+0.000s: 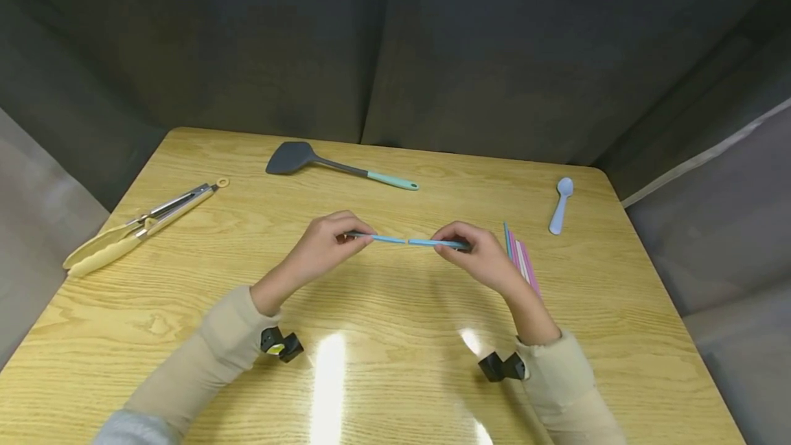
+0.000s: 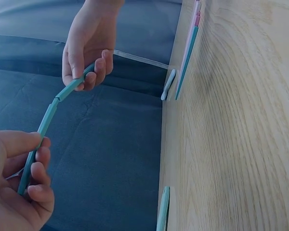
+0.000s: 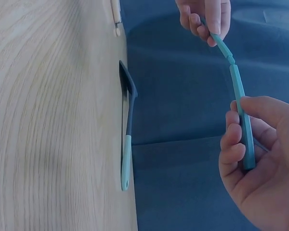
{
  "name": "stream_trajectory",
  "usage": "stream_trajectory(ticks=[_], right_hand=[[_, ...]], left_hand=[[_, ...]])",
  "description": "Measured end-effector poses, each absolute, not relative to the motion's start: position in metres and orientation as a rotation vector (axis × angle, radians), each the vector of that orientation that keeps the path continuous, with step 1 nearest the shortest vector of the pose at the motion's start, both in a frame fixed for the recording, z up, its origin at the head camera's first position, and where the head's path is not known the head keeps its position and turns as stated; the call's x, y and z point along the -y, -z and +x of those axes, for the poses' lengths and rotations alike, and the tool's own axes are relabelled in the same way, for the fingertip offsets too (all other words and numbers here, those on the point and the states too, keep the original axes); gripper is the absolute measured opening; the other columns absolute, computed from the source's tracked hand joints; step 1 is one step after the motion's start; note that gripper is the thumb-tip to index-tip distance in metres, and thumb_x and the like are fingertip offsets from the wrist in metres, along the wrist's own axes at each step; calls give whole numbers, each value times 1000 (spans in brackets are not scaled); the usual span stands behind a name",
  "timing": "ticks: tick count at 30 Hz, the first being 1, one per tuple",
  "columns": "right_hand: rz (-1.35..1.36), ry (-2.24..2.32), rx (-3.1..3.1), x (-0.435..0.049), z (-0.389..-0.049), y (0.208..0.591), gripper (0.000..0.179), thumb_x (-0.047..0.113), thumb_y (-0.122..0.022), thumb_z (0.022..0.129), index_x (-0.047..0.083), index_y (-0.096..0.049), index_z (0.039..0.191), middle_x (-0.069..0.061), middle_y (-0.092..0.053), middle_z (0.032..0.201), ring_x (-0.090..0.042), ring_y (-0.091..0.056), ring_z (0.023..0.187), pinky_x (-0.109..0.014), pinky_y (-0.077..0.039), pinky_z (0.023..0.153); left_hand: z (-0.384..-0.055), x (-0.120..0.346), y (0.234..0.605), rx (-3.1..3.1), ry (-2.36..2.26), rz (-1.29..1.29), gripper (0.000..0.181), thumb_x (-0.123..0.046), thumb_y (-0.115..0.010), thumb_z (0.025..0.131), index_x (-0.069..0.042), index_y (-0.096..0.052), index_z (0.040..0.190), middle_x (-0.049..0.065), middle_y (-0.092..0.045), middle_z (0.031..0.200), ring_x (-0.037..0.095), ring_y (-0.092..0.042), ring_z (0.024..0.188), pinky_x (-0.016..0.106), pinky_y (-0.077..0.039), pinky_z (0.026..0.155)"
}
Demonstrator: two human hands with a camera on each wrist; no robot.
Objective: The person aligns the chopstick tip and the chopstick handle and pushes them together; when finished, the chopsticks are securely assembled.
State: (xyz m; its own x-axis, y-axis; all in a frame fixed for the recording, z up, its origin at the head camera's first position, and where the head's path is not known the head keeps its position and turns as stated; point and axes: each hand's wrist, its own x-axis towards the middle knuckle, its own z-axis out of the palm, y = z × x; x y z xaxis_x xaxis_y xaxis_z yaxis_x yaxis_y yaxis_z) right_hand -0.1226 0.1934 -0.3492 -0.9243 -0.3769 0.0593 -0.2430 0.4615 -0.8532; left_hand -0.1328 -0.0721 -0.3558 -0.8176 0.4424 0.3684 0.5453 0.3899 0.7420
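My left hand [image 1: 315, 249] pinches a blue-green faceted stick [image 1: 388, 239] between thumb and fingers. A matching stick [image 1: 423, 242] is pinched in my right hand [image 1: 476, 253]. Both are held up over the middle of the table, end facing end. In the left wrist view the left stick [image 2: 47, 115] and the right stick [image 2: 67, 90] come together at a stepped tip, at an angle to each other. The right wrist view shows a small narrow peg at the facing end of the left stick [image 3: 223, 47]. Fingers hide part of each stick.
Beside my right wrist lie several pink, white and teal sticks [image 1: 524, 259], partly covered by the arm. A light blue spoon [image 1: 560, 206] lies farther right. At the back is a turner [image 1: 346, 167] with a mint handle; yellow-tipped tongs [image 1: 145, 225] lie at left on the wooden table [image 1: 395, 349].
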Motion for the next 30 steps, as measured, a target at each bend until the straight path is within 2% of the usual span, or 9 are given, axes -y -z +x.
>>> stream_trajectory(ticks=[10, 19, 30], right_hand=[[-583, 1464, -2573, -191, -121, 346, 14, 12, -60, 86, 4, -63, 98, -7, -60, 86, -20, -49, 69, -26, -43, 61], [-549, 1481, -2568, -189, -117, 344, 12, 10, -61, 85, 3, -64, 95, -7, -59, 70, -19, -56, 59, -27, -44, 51], [-570, 1603, -2489, -189, -112, 339, 12, 5, -60, 85, -1, -64, 94, -14, -59, 69, -34, -56, 60, -31, -50, 55]], left_hand=[[-133, 70, 356, 2512, 1407, -915, 10, -11, -64, 83, -6, -69, 89, -1, -60, 78, 8, -46, 62, 22, -41, 55], [-128, 68, 354, 2504, 1398, -897, 9, -11, -64, 83, -6, -70, 87, -2, -58, 76, 8, -42, 59, 22, -38, 53], [-123, 63, 352, 2493, 1442, -889, 9, -8, -64, 83, -4, -70, 87, 0, -58, 76, 9, -44, 59, 22, -40, 53]])
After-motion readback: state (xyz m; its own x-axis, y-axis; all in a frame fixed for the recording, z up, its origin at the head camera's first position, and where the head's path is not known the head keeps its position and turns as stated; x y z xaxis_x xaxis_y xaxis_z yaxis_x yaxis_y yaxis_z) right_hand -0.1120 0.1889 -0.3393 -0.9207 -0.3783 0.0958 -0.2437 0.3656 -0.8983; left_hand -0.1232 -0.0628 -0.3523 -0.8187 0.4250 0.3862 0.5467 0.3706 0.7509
